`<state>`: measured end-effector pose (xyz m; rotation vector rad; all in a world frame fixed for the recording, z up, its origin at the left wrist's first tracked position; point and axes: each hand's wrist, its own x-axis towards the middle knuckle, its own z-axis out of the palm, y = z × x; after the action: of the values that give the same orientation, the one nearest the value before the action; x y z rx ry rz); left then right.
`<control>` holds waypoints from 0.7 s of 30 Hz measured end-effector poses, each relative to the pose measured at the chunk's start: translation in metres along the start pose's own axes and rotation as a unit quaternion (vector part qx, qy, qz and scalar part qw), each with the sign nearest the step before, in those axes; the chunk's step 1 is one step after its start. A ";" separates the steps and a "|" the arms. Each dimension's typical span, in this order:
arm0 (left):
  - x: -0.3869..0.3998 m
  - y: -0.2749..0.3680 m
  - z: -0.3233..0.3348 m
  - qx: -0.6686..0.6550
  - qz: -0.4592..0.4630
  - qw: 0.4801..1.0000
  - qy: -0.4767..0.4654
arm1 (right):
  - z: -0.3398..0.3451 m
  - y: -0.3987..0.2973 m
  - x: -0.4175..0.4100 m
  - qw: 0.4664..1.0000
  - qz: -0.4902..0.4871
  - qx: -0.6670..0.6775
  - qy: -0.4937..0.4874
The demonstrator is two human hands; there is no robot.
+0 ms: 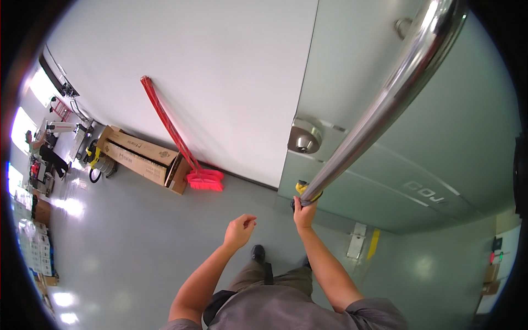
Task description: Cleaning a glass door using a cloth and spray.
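My right hand [304, 215] is at the lower end of a long polished metal pull handle [371, 123], its fingers around a yellow and dark grey cloth-like item [302, 188]. That item wraps against the bar; part of it hides behind the bar and my fingers. The handle is mounted on a frosted glass door [433, 173] bearing writing. A round metal lock [305, 137] sits near the door's edge, above my right hand. Loosely curled, my left hand [240, 231] hovers over the floor with nothing visible in it, apart from the door.
Red-handled brooms [169, 123] with pink heads lean on the white wall [231, 62]. Beside them lies a long cardboard box [142, 159], then a yellow vacuum cleaner [99, 161]. A metal floor plate [357, 240] and yellow tape [373, 243] lie near the door. Another person [47, 152] stands far left.
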<state>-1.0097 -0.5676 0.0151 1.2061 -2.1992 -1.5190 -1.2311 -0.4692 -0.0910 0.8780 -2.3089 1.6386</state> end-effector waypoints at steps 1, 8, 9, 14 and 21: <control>-0.002 -0.005 -0.004 0.009 -0.003 1.000 -0.002 | 0.010 0.003 -0.007 1.000 0.019 -0.006 0.021; -0.015 -0.058 -0.023 0.061 -0.045 0.997 -0.017 | 0.052 0.033 -0.033 0.990 0.084 -0.050 0.104; -0.018 -0.064 -0.026 0.062 -0.048 0.997 -0.018 | 0.055 0.034 -0.043 0.987 0.134 -0.016 0.091; -0.034 -0.092 -0.036 0.065 -0.053 0.996 -0.006 | 0.068 0.082 -0.056 0.973 0.232 -0.001 0.014; -0.027 -0.091 -0.013 0.040 -0.033 0.999 -0.009 | 0.035 0.122 -0.072 0.816 0.476 0.322 -0.066</control>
<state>-0.9389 -0.5699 -0.0497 1.3071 -2.2734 -1.4835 -1.2343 -0.4477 -0.2356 -0.2570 -2.4449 2.9340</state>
